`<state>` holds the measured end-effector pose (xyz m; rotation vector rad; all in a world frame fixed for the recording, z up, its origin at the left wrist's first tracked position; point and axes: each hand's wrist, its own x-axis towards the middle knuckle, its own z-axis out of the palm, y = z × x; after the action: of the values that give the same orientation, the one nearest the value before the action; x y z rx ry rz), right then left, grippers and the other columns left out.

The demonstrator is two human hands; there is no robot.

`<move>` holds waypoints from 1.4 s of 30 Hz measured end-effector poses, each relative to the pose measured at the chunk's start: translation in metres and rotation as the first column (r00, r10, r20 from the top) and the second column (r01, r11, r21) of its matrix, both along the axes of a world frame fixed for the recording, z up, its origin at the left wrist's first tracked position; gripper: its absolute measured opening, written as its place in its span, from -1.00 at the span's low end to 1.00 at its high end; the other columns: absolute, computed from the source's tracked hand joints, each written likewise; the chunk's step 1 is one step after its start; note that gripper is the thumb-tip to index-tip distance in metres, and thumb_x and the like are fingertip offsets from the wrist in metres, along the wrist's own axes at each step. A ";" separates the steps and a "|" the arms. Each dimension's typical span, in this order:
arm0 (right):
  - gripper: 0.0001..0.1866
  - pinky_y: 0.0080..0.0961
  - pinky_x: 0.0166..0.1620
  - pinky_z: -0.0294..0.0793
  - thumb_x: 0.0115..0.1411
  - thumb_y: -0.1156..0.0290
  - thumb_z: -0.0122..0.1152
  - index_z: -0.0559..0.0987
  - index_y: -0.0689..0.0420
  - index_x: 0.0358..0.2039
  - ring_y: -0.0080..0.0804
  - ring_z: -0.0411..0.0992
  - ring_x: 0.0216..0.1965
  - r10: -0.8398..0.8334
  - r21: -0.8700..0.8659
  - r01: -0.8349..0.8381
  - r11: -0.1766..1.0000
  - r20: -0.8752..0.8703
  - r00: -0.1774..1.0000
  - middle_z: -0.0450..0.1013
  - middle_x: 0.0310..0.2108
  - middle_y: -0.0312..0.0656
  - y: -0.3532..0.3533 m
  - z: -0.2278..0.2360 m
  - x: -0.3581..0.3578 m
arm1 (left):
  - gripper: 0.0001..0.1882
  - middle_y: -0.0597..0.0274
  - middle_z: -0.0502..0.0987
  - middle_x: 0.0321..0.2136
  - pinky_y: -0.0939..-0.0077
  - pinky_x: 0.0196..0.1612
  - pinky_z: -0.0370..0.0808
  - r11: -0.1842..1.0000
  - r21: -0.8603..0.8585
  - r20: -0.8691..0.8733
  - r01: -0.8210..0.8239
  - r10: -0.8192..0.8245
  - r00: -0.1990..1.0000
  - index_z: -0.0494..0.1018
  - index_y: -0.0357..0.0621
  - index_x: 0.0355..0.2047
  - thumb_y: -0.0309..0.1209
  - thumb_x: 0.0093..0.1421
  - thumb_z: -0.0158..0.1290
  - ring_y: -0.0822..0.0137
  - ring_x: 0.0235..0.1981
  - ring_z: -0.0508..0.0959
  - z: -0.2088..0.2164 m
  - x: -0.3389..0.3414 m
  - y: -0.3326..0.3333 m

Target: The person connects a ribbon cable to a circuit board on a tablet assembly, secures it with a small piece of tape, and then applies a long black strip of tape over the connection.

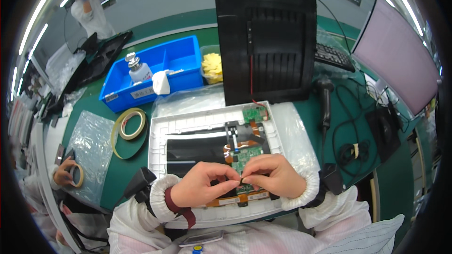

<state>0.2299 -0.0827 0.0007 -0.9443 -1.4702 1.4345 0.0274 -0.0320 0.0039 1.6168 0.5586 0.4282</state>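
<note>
Both my hands meet over a green circuit board point(241, 161) inside an opened device with a white plastic frame point(157, 148). My left hand point(202, 184), with a dark red band at its wrist, is closed in a pinch. Its fingertips almost touch those of my right hand point(275, 176), closed the same way. A small dark piece point(242, 181) shows between the two pinches; its kind is hidden by the fingers. Black panels point(197, 148) and an orange flat cable point(221, 202) lie around the board. A smaller green board point(254, 114) sits at the frame's far right corner.
Behind the frame stands a black cover point(268, 47) with a red wire. A blue bin point(155, 91) with a pump bottle point(140, 70) and tape rolls point(132, 124) are left. A scanner point(325, 101), cables and a monitor point(400, 54) are right. Another person's hand point(64, 174) holds tape at left.
</note>
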 end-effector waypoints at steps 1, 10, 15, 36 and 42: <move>-0.95 -0.72 -0.51 0.28 0.03 0.58 0.17 0.53 0.27 -0.45 -0.63 0.32 -0.57 -0.007 0.044 0.006 0.999 0.035 0.999 0.43 -0.51 -0.27 0.001 0.000 0.000 | -0.86 0.33 0.50 -0.54 0.75 -0.50 0.34 0.999 -0.032 0.059 -0.014 0.016 0.998 0.47 -0.31 -0.34 -0.47 0.13 0.03 0.64 -0.55 0.38 -0.003 0.000 0.000; -0.94 -0.64 -0.49 0.31 -0.03 0.59 0.20 0.54 0.24 -0.48 -0.50 0.36 -0.54 -0.054 0.267 0.015 0.964 0.139 0.989 0.45 -0.53 -0.22 0.002 -0.004 -0.001 | -0.86 0.33 0.52 -0.50 0.80 -0.48 0.33 0.999 -0.047 0.004 0.013 -0.012 1.000 0.48 -0.33 -0.34 -0.50 0.12 0.04 0.67 -0.52 0.38 -0.002 -0.002 0.001; -0.94 -0.61 -0.49 0.32 -0.05 0.58 0.22 0.54 0.23 -0.49 -0.43 0.38 -0.55 -0.097 0.383 0.027 0.924 0.165 0.982 0.44 -0.54 -0.20 0.003 -0.008 -0.001 | -0.87 0.33 0.51 -0.50 0.79 -0.47 0.34 0.996 -0.089 0.027 0.017 -0.015 1.000 0.48 -0.32 -0.35 -0.51 0.12 0.03 0.67 -0.51 0.39 -0.004 0.000 0.001; -0.90 -0.49 -0.45 0.38 -0.16 0.61 0.23 0.54 0.25 -0.53 -0.27 0.42 -0.51 -0.416 0.618 0.117 0.778 0.366 0.832 0.44 -0.53 -0.14 -0.007 -0.001 -0.011 | -0.92 0.12 0.45 -0.59 0.56 -0.53 0.39 0.874 0.412 0.162 -0.259 0.209 0.964 0.46 -0.27 -0.46 -0.53 -0.02 0.07 0.32 -0.60 0.45 -0.008 0.012 -0.008; -0.89 -0.50 -0.48 0.36 -0.17 0.63 0.23 0.54 0.27 -0.53 -0.27 0.41 -0.54 -0.425 0.601 0.138 0.788 0.368 0.827 0.44 -0.56 -0.13 -0.004 -0.005 -0.014 | -0.89 0.12 0.46 -0.55 0.53 -0.49 0.38 0.815 0.513 0.147 -0.269 0.226 0.963 0.48 -0.27 -0.42 -0.53 0.00 0.08 0.27 -0.55 0.45 -0.014 0.011 -0.010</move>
<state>0.2157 -0.0869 -0.0043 -1.1352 -1.8626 0.4819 0.0386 -0.0416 -0.0099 2.0507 0.6281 0.9037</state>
